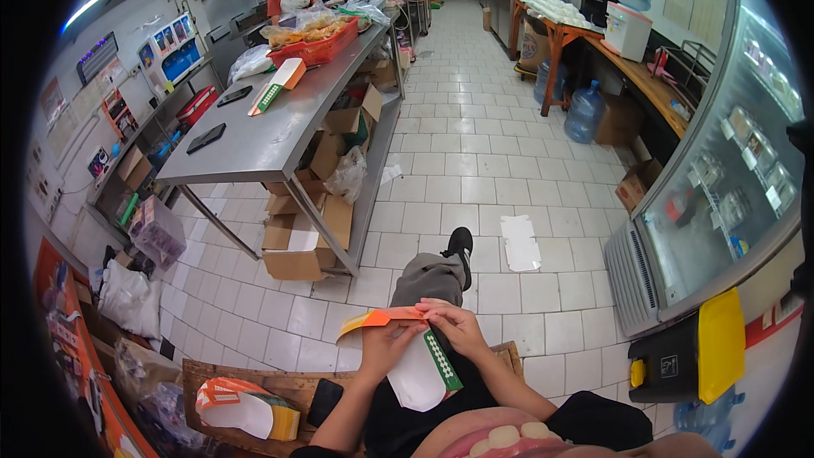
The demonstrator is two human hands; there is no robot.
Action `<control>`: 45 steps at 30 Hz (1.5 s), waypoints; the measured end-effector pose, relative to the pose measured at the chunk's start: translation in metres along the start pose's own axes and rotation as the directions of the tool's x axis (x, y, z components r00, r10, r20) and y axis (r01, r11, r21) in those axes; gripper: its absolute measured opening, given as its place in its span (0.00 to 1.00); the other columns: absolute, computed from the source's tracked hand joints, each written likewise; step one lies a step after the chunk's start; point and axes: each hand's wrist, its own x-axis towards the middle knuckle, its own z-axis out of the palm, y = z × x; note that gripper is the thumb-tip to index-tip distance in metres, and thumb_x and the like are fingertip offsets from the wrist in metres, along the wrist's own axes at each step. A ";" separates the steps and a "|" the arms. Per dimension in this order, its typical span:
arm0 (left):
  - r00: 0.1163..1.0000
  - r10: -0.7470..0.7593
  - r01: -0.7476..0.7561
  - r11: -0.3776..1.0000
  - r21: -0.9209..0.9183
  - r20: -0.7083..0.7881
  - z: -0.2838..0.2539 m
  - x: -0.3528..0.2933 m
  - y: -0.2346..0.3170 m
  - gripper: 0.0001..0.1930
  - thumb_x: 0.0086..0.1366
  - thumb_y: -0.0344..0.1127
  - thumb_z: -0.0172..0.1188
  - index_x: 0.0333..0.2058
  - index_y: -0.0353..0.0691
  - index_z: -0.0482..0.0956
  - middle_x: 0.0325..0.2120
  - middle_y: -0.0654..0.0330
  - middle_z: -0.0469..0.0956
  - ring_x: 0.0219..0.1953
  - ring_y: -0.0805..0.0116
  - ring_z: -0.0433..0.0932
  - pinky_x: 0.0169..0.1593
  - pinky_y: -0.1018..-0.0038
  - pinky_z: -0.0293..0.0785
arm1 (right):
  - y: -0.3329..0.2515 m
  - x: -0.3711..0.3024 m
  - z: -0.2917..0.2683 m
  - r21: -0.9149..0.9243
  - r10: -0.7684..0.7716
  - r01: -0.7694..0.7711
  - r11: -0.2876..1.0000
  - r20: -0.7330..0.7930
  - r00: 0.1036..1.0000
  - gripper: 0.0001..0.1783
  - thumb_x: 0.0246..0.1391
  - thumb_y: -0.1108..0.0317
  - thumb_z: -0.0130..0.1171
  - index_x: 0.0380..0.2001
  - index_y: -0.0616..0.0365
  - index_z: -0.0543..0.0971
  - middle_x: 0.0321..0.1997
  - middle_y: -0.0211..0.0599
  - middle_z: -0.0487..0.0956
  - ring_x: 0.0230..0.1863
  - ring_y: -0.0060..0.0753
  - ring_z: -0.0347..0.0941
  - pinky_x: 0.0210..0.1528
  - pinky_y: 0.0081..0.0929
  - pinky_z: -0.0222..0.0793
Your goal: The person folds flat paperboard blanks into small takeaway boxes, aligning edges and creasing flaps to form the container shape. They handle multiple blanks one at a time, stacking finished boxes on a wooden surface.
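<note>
Over my lap I hold a paper food carton (415, 380), white inside, with a green patterned side and an orange flap. My left hand (388, 348) is closed on its left edge, just below the orange flap. The fingers of my right hand (455, 328) pinch the upper edge near the green side. Both hands are close together at the carton's far end. Beside my left forearm, a black phone (324, 401) and orange-and-white paper cartons (242, 407) lie on a wooden bench (197, 368).
A steel table (280, 140) at left bears phones, another carton (276, 89) and a red basket (318, 49) of bagged food. Cardboard boxes fill its lower shelf. A glass-door fridge (721, 178) and a yellow-lidded bin (721, 346) stand right. White cardboard (520, 243) lies on the floor.
</note>
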 end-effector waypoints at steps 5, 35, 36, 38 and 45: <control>0.985 -0.125 0.086 0.952 -0.295 -0.116 0.017 -0.002 0.001 0.09 0.53 0.23 0.65 0.34 0.31 0.79 0.32 0.60 0.80 0.35 0.73 0.79 0.43 0.78 0.75 | -0.009 0.005 -0.002 0.295 0.267 -0.256 0.921 0.005 0.964 0.09 0.59 0.72 0.52 0.35 0.65 0.79 0.51 0.44 0.75 0.52 0.31 0.70 0.56 0.28 0.64; 0.986 -0.035 -0.017 0.952 -0.305 -0.163 0.023 -0.020 0.028 0.11 0.60 0.23 0.58 0.42 0.27 0.73 0.33 0.55 0.80 0.38 0.72 0.79 0.42 0.76 0.74 | -0.042 0.011 0.001 -0.484 -0.257 0.303 0.821 0.160 0.953 0.31 0.43 0.74 0.64 0.55 0.53 0.69 0.65 0.51 0.59 0.65 0.56 0.55 0.63 0.43 0.54; 0.982 -0.039 -0.017 0.956 -0.292 -0.185 0.024 -0.020 0.029 0.12 0.60 0.24 0.58 0.42 0.27 0.73 0.31 0.55 0.80 0.35 0.72 0.79 0.39 0.76 0.74 | -0.044 0.013 0.001 -0.495 -0.250 0.316 0.809 0.197 0.948 0.32 0.43 0.74 0.64 0.55 0.53 0.69 0.64 0.50 0.59 0.65 0.56 0.56 0.63 0.43 0.54; 0.981 -0.043 0.002 0.977 -0.212 -0.191 0.024 -0.020 0.030 0.12 0.60 0.26 0.58 0.42 0.27 0.72 0.29 0.54 0.81 0.34 0.71 0.80 0.36 0.76 0.74 | -0.045 0.014 0.001 -0.504 -0.224 0.316 0.804 0.236 0.946 0.32 0.42 0.75 0.63 0.55 0.52 0.70 0.64 0.49 0.61 0.64 0.56 0.56 0.63 0.43 0.54; 0.989 -0.081 0.040 0.953 -0.301 -0.125 0.024 -0.020 0.036 0.23 0.61 0.27 0.56 0.53 0.31 0.59 0.33 0.52 0.79 0.39 0.64 0.80 0.41 0.72 0.74 | -0.061 0.010 0.011 -0.545 -0.179 0.274 0.793 0.222 0.958 0.33 0.43 0.76 0.58 0.56 0.50 0.69 0.59 0.49 0.63 0.58 0.56 0.61 0.62 0.43 0.55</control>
